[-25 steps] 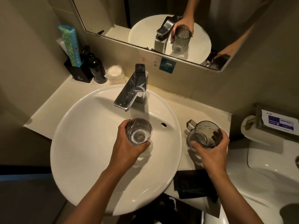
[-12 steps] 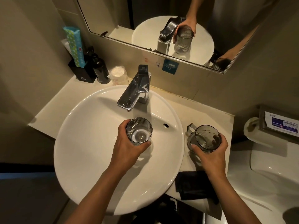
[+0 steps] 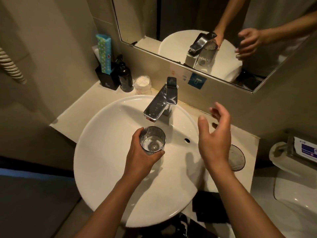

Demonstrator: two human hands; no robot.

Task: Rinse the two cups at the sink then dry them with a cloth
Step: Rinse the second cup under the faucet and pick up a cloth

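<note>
The left hand (image 3: pixel 137 158) is wrapped around a ribbed glass cup (image 3: pixel 152 140), fingers closed on its side wall, holding it upright over the white basin (image 3: pixel 103 152) just below and in front of the chrome faucet (image 3: pixel 161 102). A little clear water sits in the bottom of that cup. No stream shows from the spout.

The right hand (image 3: pixel 214 134) hangs empty in the air over the right rim of the basin, fingers spread and slightly curled, palm turned toward the faucet, touching nothing. Just beside and partly behind its wrist, the second cup (image 3: pixel 237 158), a dark smoky glass one, stands upright on the tabletop (image 3: pixel 245 138) to the right of the basin; its handle, if it has one, is hidden by the hand.

A dark cloth (image 3: pixel 209 206) lies folded at the near edge of the tabletop, between the two forearms and partly under the basin's rim. At the back left corner stand a black holder (image 3: pixel 107 79) with a patterned green tube (image 3: pixel 103 52) in it, a black pump bottle (image 3: pixel 126 78) and a small wrapped pack (image 3: pixel 143 84), possibly cotton pads. The mirror (image 3: pixel 188 23) above repeats both hands and the faucet.
</note>
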